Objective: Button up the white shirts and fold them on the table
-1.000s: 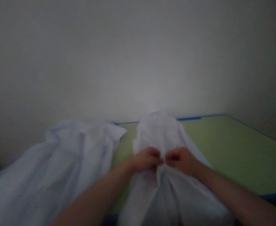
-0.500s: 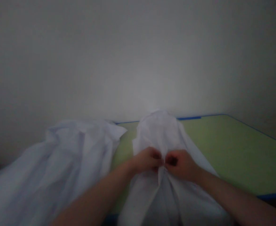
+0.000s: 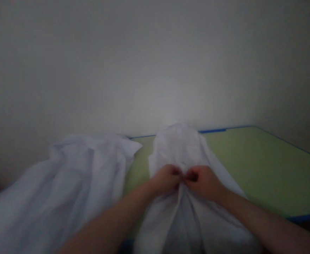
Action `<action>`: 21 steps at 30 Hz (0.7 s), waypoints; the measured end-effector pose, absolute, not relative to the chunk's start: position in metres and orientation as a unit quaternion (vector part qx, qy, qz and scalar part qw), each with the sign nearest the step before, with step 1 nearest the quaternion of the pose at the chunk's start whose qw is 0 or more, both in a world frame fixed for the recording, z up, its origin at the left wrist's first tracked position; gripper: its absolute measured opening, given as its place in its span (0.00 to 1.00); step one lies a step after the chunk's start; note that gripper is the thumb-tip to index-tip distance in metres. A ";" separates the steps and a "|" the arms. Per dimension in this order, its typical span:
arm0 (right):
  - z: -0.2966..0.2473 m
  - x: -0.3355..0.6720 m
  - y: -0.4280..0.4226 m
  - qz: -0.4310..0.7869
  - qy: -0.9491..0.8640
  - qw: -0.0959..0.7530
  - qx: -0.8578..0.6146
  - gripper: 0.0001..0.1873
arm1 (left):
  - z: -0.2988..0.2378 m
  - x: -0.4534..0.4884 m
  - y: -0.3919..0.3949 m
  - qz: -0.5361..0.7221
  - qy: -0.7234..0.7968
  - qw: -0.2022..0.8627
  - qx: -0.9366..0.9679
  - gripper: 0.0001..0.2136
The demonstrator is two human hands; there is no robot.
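Observation:
A white garment [image 3: 182, 144], perhaps a coat or shirt, lies lengthwise on the table with its front edges meeting near the middle. My left hand [image 3: 168, 179] pinches one edge of the cloth between thumb and fingers. Right against it, my right hand [image 3: 202, 180] is closed in a pinch on the other edge, the fingertips of both hands touching. Below them the cloth falls open in folds toward me. Whether a button sits between the fingertips is too dim and blurred to tell.
A heap of crumpled white cloth [image 3: 72, 183] covers the left side. The green tabletop [image 3: 271, 169] has a blue edge and extends to the right. Behind it rises a plain pale wall [image 3: 155, 63].
Both hands have shifted very slightly upward and closer together on the garment's edges. Their pinch stays, and the other cloth has not moved.

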State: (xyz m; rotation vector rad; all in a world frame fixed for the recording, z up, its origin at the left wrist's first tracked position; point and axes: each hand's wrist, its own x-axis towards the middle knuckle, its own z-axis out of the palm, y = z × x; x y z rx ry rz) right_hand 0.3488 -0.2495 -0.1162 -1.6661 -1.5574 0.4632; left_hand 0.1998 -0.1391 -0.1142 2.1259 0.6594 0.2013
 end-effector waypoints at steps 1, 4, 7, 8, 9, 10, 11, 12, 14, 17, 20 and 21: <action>-0.116 0.350 -0.249 0.181 -0.614 0.390 -0.662 0.07 | -0.113 0.200 -0.140 0.084 0.265 0.428 0.860 0.12; -0.116 0.352 -0.246 0.196 -0.608 0.386 -0.666 0.09 | -0.110 0.201 -0.142 0.100 0.258 0.409 0.870 0.11; -0.115 0.353 -0.245 0.208 -0.601 0.398 -0.661 0.09 | -0.107 0.202 -0.145 0.114 0.258 0.400 0.872 0.12; -0.115 0.352 -0.245 0.203 -0.599 0.401 -0.662 0.08 | -0.106 0.202 -0.146 0.117 0.260 0.397 0.872 0.12; -0.114 0.352 -0.246 0.196 -0.600 0.403 -0.663 0.08 | -0.106 0.202 -0.147 0.119 0.261 0.395 0.873 0.11; -0.113 0.351 -0.246 0.187 -0.602 0.405 -0.662 0.07 | -0.105 0.203 -0.147 0.120 0.262 0.392 0.874 0.11; -0.112 0.350 -0.247 0.177 -0.605 0.407 -0.661 0.07 | -0.105 0.203 -0.148 0.120 0.262 0.390 0.874 0.11; -0.112 0.349 -0.248 0.168 -0.608 0.407 -0.661 0.07 | -0.105 0.203 -0.148 0.122 0.263 0.387 0.875 0.11; -0.110 0.347 -0.250 0.153 -0.616 0.405 -0.658 0.07 | -0.106 0.203 -0.149 0.123 0.267 0.385 0.875 0.11; -0.109 0.347 -0.252 0.128 -0.633 0.391 -0.656 0.06 | -0.107 0.204 -0.148 0.116 0.277 0.390 0.870 0.10; -0.108 0.349 -0.251 0.138 -0.631 0.394 -0.654 0.05 | -0.106 0.205 -0.149 0.116 0.275 0.394 0.869 0.10; -0.107 0.350 -0.250 0.160 -0.622 0.402 -0.653 0.05 | -0.105 0.205 -0.150 0.120 0.271 0.393 0.870 0.10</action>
